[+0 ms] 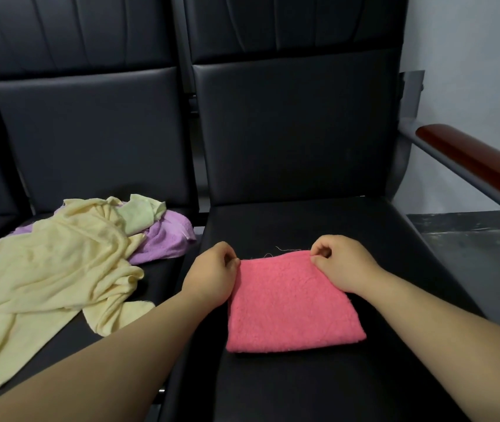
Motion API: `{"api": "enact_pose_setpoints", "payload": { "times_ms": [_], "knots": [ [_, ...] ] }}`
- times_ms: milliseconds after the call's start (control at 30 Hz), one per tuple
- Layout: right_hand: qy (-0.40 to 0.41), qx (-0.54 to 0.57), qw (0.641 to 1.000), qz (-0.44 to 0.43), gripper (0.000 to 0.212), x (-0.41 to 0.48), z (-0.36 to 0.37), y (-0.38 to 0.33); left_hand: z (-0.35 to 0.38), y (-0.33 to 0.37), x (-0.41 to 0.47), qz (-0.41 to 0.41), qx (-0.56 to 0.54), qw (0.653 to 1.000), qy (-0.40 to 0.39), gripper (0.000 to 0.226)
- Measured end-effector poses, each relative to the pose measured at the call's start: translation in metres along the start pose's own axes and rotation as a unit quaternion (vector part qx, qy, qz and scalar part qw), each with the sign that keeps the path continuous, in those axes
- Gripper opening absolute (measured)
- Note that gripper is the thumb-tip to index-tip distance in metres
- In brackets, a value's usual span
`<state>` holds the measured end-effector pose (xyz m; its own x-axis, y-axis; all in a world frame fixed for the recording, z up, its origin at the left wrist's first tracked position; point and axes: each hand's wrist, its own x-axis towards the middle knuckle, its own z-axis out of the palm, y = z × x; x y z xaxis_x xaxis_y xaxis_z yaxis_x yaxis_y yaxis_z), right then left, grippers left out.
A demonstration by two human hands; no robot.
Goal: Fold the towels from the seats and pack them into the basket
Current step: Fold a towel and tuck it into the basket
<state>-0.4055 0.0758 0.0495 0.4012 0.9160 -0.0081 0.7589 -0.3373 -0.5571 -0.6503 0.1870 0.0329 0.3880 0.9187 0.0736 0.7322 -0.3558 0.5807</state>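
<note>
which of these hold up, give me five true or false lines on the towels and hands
1. Both hands pinch the far corners of the pink towel, the left hand on one and the right hand on the other. True.
2. The pink towel lies in a crumpled heap. False: it lies flat and folded on the right seat.
3. The yellow towel lies over the purple towel on the left seat. True.
4. The purple towel is neatly folded. False: it is rumpled, partly under the yellow towel.
5. The pink towel touches the yellow towel. False: they lie apart, on separate seats.
</note>
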Motion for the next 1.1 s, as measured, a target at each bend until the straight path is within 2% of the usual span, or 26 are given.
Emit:
{"api": "enact_pose_setpoints", "payload": {
  "times_ms": [67, 133, 200, 267, 333, 433, 500, 567, 633, 700, 800, 967, 1100],
  "knots": [
    [0.024, 0.007, 0.999, 0.027, 0.004, 0.002, 0.002, 0.001, -0.004, 0.007, -0.004, 0.011, 0.012, 1.000, 0.023, 0.011],
    [0.048, -0.003, 0.998, 0.047, 0.011, 0.003, 0.001, 0.000, -0.010, 0.017, -0.013, 0.068, 0.008, 0.997, 0.031, 0.021],
    [0.066, -0.033, 0.997, 0.038, 0.012, -0.002, -0.004, -0.003, -0.016, 0.030, -0.029, 0.137, -0.008, 0.990, -0.013, 0.019],
    [0.060, -0.028, 0.998, -0.005, 0.008, -0.013, -0.012, -0.010, -0.019, 0.033, -0.048, 0.209, 0.009, 0.973, -0.096, 0.004],
    [0.013, -0.016, 0.997, -0.075, 0.013, -0.032, -0.017, -0.018, -0.017, 0.026, -0.063, 0.281, 0.068, 0.946, -0.148, 0.015],
    [-0.099, -0.058, 0.978, -0.174, 0.012, -0.065, -0.016, -0.021, -0.015, 0.008, -0.075, 0.322, 0.116, 0.927, -0.155, 0.036],
    [-0.144, -0.121, 0.957, -0.220, 0.036, -0.080, -0.009, -0.012, -0.014, 0.000, -0.083, 0.323, 0.141, 0.923, -0.153, 0.050],
    [-0.133, -0.161, 0.948, -0.241, 0.058, -0.092, -0.004, -0.003, -0.014, -0.006, -0.091, 0.310, 0.157, 0.925, -0.156, 0.062],
    [-0.108, -0.170, 0.948, -0.246, 0.066, -0.102, 0.002, 0.002, -0.014, -0.011, -0.098, 0.285, 0.147, 0.933, -0.163, 0.068],
    [-0.083, -0.175, 0.949, -0.250, 0.067, -0.108, 0.009, 0.004, -0.015, -0.011, -0.102, 0.273, 0.144, 0.937, -0.162, 0.068],
    [-0.059, -0.171, 0.950, -0.255, 0.053, -0.108, 0.013, 0.003, -0.016, -0.009, -0.104, 0.257, 0.135, 0.944, -0.156, 0.066],
    [-0.058, -0.144, 0.960, -0.232, 0.042, -0.102, 0.004, -0.007, -0.016, -0.007, -0.103, 0.228, 0.108, 0.956, -0.148, 0.066],
    [-0.085, -0.066, 0.977, -0.184, 0.028, -0.094, -0.012, -0.014, -0.018, -0.003, -0.098, 0.177, 0.020, 0.978, -0.107, 0.054]
  ]
}}
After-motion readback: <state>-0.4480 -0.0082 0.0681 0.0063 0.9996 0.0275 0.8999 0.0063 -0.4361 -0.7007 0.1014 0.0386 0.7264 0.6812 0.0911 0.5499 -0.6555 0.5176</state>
